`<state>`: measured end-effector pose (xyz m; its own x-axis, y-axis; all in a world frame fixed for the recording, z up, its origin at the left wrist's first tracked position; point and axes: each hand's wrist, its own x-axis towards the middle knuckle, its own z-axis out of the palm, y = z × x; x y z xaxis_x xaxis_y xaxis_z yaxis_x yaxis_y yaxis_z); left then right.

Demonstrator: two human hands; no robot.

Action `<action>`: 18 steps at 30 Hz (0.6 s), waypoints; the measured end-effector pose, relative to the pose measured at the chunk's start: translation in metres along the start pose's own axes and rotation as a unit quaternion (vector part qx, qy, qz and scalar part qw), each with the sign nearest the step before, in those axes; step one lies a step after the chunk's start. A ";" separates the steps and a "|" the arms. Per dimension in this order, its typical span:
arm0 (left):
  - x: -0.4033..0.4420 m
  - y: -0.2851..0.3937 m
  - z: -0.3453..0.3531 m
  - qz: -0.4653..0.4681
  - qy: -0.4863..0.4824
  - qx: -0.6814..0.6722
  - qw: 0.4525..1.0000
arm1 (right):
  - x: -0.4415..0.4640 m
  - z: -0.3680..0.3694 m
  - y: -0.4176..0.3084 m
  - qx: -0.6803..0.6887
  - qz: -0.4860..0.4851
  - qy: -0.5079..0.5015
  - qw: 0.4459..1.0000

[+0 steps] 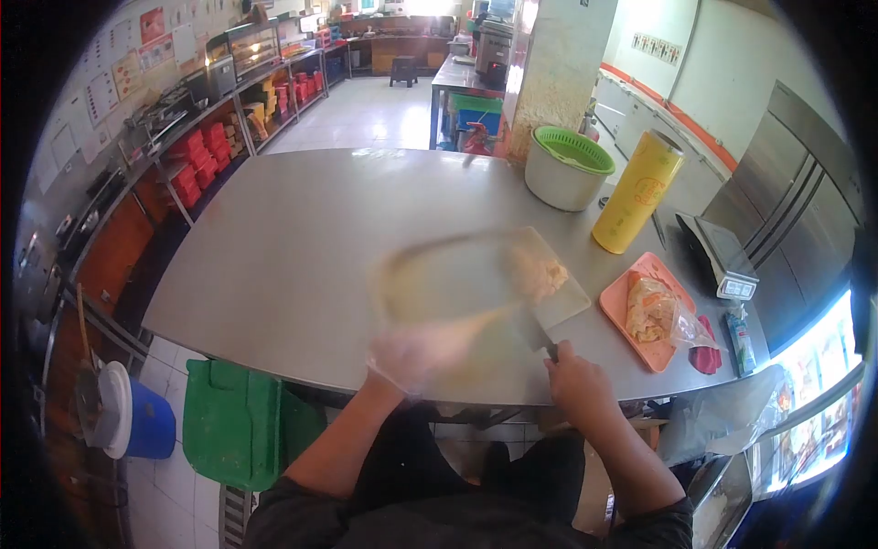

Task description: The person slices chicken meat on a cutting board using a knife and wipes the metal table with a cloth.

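My right hand [582, 381] is closed around the dark handle of a knife [546, 342], whose blade points away over the near side of a cutting board. On that pale board [572, 291] lies a heap of chopped, light-orange food [541, 275]. My left hand [407, 355], seemingly in a clear plastic glove, is smeared by motion, so its fingers cannot be made out. Just beyond it is a blurred, see-through rectangular shape [389, 274] with a brownish edge, overlapping the board's left part; its kind is unclear.
Right of the board, a pink tray [611, 300] carries bagged orange food [647, 311]. Behind stand a yellow film roll [637, 194], a white bucket with a green basket [560, 178], and a scale [718, 252]. A green bin [233, 421] stands below the steel table's front edge [229, 343].
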<state>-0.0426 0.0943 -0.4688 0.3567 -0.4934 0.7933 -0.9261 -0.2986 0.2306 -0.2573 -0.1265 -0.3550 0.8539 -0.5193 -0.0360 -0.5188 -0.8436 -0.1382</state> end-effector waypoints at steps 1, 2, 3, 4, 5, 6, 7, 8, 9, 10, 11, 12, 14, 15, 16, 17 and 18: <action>-0.001 0.001 0.001 -0.037 -0.024 -0.012 0.999 | 0.002 0.002 -0.002 0.000 -0.009 -0.012 1.000; 0.001 0.001 0.001 -0.055 -0.037 -0.019 0.998 | 0.005 0.004 -0.005 0.001 -0.018 -0.023 1.000; 0.004 0.002 -0.001 -0.073 -0.050 -0.024 0.996 | 0.006 0.006 -0.007 0.002 -0.017 -0.024 1.000; 0.006 0.003 -0.003 -0.064 -0.061 -0.022 0.996 | 0.008 0.007 -0.009 -0.002 -0.022 -0.025 0.999; 0.008 0.005 -0.006 -0.059 -0.068 -0.023 0.996 | 0.010 0.008 -0.011 -0.006 -0.027 -0.026 0.999; 0.012 0.009 -0.010 -0.055 -0.075 -0.023 0.995 | 0.012 0.009 -0.012 -0.006 -0.025 -0.029 0.999; 0.018 0.014 -0.015 -0.074 -0.098 -0.034 0.992 | 0.016 0.009 -0.013 -0.005 -0.033 -0.030 0.999; 0.022 0.019 -0.017 -0.092 -0.120 -0.045 0.987 | 0.020 0.009 -0.015 -0.004 -0.041 -0.030 0.999; 0.024 0.021 -0.017 -0.091 -0.122 -0.047 0.987 | 0.025 0.007 -0.018 -0.003 -0.038 -0.031 0.999; 0.026 0.023 -0.016 -0.088 -0.135 -0.045 0.986 | 0.031 0.004 -0.022 0.007 -0.038 -0.033 0.999; 0.027 0.025 -0.015 -0.085 -0.147 -0.042 0.985 | 0.036 0.002 -0.025 0.018 -0.038 -0.036 0.998; 0.028 0.026 -0.015 -0.085 -0.149 -0.042 0.984 | 0.044 0.007 -0.024 0.019 -0.038 -0.037 0.998; 0.028 0.025 -0.013 -0.056 -0.156 -0.003 0.986 | 0.060 0.022 -0.022 -0.008 -0.073 -0.038 0.997; 0.027 0.023 -0.011 -0.045 -0.158 0.010 0.986 | 0.063 0.016 -0.030 -0.006 -0.072 -0.038 0.997; 0.022 0.018 -0.007 -0.038 -0.147 -0.001 0.988 | 0.064 0.004 -0.042 0.015 -0.051 -0.037 0.998; 0.018 0.013 -0.005 -0.030 -0.137 -0.011 0.990 | 0.065 -0.001 -0.049 0.036 -0.030 -0.037 0.998; 0.035 0.025 -0.019 -0.071 -0.190 -0.018 0.979 | 0.068 0.004 -0.047 0.027 -0.057 -0.018 0.998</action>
<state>-0.0553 0.0851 -0.4252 0.4956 -0.7200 0.4858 -0.8653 -0.3611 0.3476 -0.1745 -0.1221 -0.3547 0.9088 -0.4139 -0.0532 -0.4159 -0.8879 -0.1965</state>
